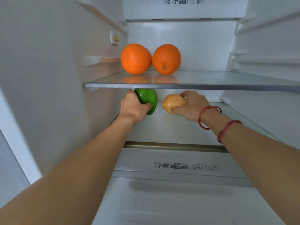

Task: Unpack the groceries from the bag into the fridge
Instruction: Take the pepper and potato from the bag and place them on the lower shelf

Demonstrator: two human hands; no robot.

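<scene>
Both my arms reach deep into the open fridge, under the glass shelf [211, 80]. My left hand [132, 107] is shut on a green bell pepper [146, 98] at the back left of the lower shelf [162, 127]. A pale yellow-brown potato [172, 102] is gripped by my right hand [190, 105] just to the right of the pepper. Whether either one touches the shelf is unclear. Two oranges [135, 58] [166, 58] sit side by side on the glass shelf above. The bag is out of view.
A crisper drawer [178, 166] labelled FRESHBOX lies below the lower shelf. White fridge walls close in left and right, with rails on the right wall [259, 62]. A control panel [183, 7] sits at the top back. The glass shelf's front edge runs just above my hands.
</scene>
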